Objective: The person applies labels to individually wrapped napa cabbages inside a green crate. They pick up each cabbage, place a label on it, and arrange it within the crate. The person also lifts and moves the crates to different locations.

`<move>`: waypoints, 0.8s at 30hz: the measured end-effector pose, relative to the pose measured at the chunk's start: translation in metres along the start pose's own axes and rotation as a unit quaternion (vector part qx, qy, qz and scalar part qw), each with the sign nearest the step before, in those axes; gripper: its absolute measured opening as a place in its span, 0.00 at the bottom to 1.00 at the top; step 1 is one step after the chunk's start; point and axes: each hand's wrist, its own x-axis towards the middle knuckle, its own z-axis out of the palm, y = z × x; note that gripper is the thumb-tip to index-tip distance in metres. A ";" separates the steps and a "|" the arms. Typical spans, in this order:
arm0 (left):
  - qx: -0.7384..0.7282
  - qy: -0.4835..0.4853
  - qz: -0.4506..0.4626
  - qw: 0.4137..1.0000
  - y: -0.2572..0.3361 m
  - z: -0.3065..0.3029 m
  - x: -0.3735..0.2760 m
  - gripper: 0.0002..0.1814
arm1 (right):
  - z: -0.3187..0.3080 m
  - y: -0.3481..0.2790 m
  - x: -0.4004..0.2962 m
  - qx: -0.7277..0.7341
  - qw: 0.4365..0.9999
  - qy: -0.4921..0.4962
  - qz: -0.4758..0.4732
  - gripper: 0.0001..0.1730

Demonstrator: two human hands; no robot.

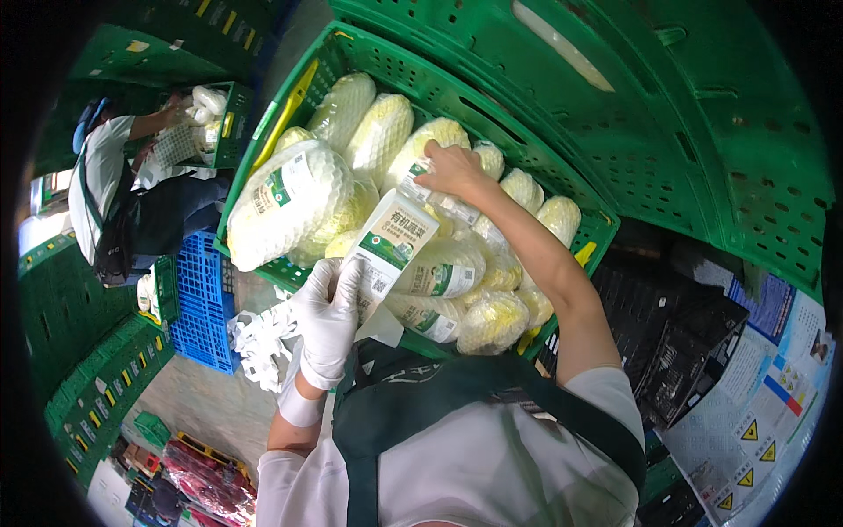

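Observation:
My left hand, in a white glove, grips a strip of printed green-and-white labels between thumb and fingers. The strip stands up in front of several Chinese cabbages wrapped in clear film and foam netting. My bare right hand rests with spread fingers on one wrapped cabbage, whose label shows beside the thumb. All lie in a green plastic crate with yellow handles. A large labelled cabbage lies on top at the crate's left end.
Tall green crates rise beyond the crate's far side. Black crates stand at right. A blue plastic pallet and crumpled white paper strips lie to the left. Another person reaches into a crate at upper left.

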 end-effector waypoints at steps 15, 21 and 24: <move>-0.057 -0.115 0.046 0.991 0.007 0.006 0.034 0.18 | -0.089 -0.071 -0.122 0.251 0.902 0.195 -0.292 0.07; 0.065 -0.049 0.029 0.996 0.006 -0.018 0.032 0.14 | -0.095 -0.023 -0.025 0.425 0.892 0.144 -0.053 0.11; -0.020 -0.099 -0.127 0.987 0.009 -0.054 0.025 0.13 | -0.053 -0.001 0.033 0.352 0.932 0.083 -0.032 0.15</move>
